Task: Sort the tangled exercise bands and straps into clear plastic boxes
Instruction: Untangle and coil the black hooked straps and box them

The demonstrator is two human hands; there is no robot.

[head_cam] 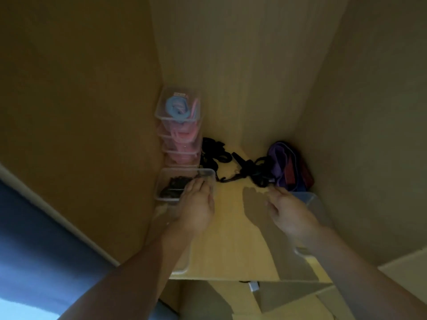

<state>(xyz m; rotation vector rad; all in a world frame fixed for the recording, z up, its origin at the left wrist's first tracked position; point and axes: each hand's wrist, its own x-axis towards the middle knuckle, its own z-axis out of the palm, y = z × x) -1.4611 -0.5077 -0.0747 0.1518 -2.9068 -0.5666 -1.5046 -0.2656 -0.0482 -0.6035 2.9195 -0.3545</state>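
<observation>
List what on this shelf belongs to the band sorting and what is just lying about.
Job: tangled black straps, purple and red bands, stack of clear boxes, clear box of dark straps, clear box at right.
Just there: wooden shelf, metal fitting below its edge.

Two hands point(196, 205), four stacked boxes point(179, 125).

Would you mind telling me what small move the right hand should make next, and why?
I would probably reach the right hand a little further and pinch the near end of the black tangled straps. Its fingers are open just short of them, and the left hand is at the clear box that already holds dark straps, a likely home for them.
</observation>
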